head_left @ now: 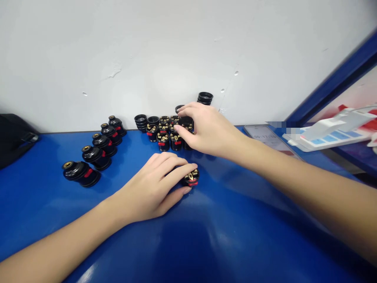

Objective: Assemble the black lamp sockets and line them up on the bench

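Note:
My left hand [156, 186] rests on the blue table, its thumb and fingers closed round a black lamp socket body [192, 177] with brass contacts on top and a red switch piece at its side. Over the back group of similar socket bodies [163, 141], my right hand [203, 125] reaches with thumb and fingertips apart. A black ring [178, 108] shows just behind its fingertips; whether they touch it I cannot tell. The right hand hides part of the group.
Several capped sockets [97, 157] stand in a slanting row at left. Black threaded rings are stacked left [140, 122] and right [205, 98] by the white wall [153, 59]. A phone [265, 137] lies at right, near a white tray [330, 137]. A black bag [14, 137] sits far left.

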Demonstrator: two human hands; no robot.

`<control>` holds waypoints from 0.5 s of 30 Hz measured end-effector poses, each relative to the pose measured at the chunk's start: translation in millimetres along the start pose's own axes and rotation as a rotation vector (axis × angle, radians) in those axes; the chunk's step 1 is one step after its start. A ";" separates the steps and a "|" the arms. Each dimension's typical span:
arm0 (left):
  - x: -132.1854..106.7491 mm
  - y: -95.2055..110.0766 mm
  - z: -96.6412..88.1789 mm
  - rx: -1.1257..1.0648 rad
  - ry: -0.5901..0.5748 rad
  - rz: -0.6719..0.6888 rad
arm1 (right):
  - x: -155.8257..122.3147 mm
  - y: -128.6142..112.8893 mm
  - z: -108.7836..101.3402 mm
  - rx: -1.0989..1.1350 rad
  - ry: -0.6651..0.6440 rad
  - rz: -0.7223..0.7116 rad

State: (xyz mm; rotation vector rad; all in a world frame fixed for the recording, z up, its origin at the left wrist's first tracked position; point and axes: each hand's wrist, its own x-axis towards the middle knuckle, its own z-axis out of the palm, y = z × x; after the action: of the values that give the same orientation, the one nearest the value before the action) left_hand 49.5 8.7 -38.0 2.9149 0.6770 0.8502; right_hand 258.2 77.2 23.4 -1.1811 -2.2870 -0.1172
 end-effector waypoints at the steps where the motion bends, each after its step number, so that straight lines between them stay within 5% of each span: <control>1: -0.1 0.0 0.0 -0.002 0.002 0.002 | -4.4 -4.4 -5.8 0.007 0.006 -0.008; 7: -1.3 0.4 0.0 0.001 0.023 0.025 | -51.4 -20.2 -33.5 0.128 -0.037 -0.033; 15: 0.9 1.3 -2.0 -0.002 0.014 0.017 | -106.0 -16.2 -27.0 0.140 -0.174 0.023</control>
State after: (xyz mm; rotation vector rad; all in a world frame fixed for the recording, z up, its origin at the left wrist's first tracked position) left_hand 49.7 7.8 -35.6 2.9195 0.6526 0.8737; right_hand 305.8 -18.3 -5.5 -1.1840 -2.3863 0.1576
